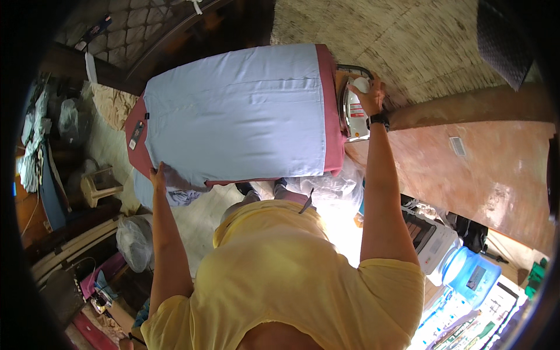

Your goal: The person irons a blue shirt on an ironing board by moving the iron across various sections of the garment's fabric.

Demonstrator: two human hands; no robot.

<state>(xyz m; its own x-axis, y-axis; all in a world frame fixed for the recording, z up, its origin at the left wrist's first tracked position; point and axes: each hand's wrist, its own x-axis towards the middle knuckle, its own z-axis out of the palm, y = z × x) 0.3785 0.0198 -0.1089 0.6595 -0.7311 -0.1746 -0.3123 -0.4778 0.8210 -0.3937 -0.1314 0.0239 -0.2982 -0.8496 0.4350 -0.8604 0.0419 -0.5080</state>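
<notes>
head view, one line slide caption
Left hand at the edge of a light blue garment spread over maroon cloth, right hand at the iron.

A person in a yellow shirt [280,256] stands at a board with a maroon cover [331,111], across which a pale blue garment [233,111] lies spread with shallow creases. The left hand [157,174] touches the garment's near left edge, close to a dark tag [136,135]. At the board's right end, the right hand [372,99] is over a white iron [355,109]; how firmly it grips is hard to tell. A blue water jug [479,279] lies at lower right.
</notes>
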